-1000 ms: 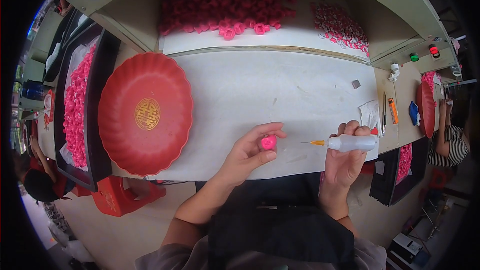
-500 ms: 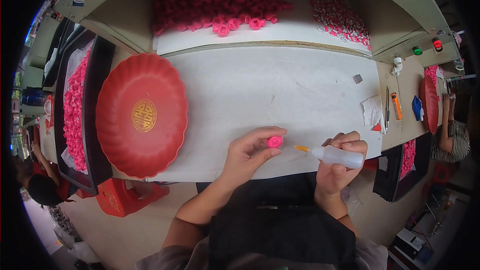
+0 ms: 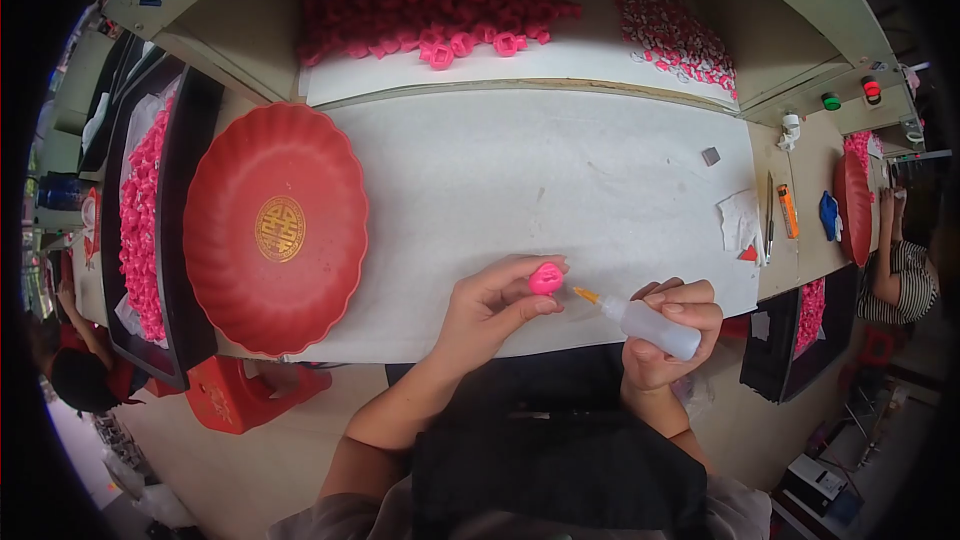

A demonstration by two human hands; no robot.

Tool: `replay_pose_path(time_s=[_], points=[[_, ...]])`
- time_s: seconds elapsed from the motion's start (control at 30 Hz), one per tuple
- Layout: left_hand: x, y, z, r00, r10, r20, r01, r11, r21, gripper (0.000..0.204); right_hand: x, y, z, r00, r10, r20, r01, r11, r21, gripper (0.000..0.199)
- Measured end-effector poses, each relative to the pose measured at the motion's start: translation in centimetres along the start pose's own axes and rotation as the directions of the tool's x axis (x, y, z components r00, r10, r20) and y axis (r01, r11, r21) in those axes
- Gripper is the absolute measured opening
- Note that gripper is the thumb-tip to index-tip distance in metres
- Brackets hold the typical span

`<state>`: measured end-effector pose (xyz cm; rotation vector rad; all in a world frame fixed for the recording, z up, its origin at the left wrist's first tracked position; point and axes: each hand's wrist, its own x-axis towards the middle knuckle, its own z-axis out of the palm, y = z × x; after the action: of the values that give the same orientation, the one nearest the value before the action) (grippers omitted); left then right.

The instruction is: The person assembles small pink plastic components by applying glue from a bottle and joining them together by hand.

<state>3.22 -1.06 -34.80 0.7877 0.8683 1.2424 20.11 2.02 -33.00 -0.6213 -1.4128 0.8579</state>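
Note:
Between the thumb and fingers of my left hand is a small, rounded pink plastic piece, held over the front of the white-covered worktable. My right hand grips a translucent white squeeze bottle with a thin orange-yellow nozzle. The bottle lies tilted, its tip pointing up and left at the pink piece. A small gap separates tip and piece. Whether any liquid is leaving the nozzle is too small to see.
A scalloped red tray stands at the left, beside a black bin of pink pieces. The shelf holds a heap of pink parts and smaller pink-and-silver parts. An orange marker and paper scrap lie right. Other people sit at both sides.
The pink piece has turned in my left fingers, showing a different side. My right hand has shifted slightly left, and the bottle now slants more, nozzle higher and nearer the piece.

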Motion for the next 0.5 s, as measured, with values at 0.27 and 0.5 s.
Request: replay_pose_path(time_s=[0.27, 0.5], points=[[0.10, -0.09, -0.13, 0.996, 0.087, 0.007, -0.087, 0.988, 0.124, 0.027, -0.43, 0.39, -0.12, 0.999, -0.035, 0.030, 0.037, 0.998, -0.057, 0.040], [-0.02, -0.01, -0.10, 0.998, 0.069, -0.003, -0.068, 0.989, 0.130, 0.028, -0.47, 0.52, -0.22, 0.997, -0.049, 0.062, 0.053, 0.997, -0.060, 0.040]])
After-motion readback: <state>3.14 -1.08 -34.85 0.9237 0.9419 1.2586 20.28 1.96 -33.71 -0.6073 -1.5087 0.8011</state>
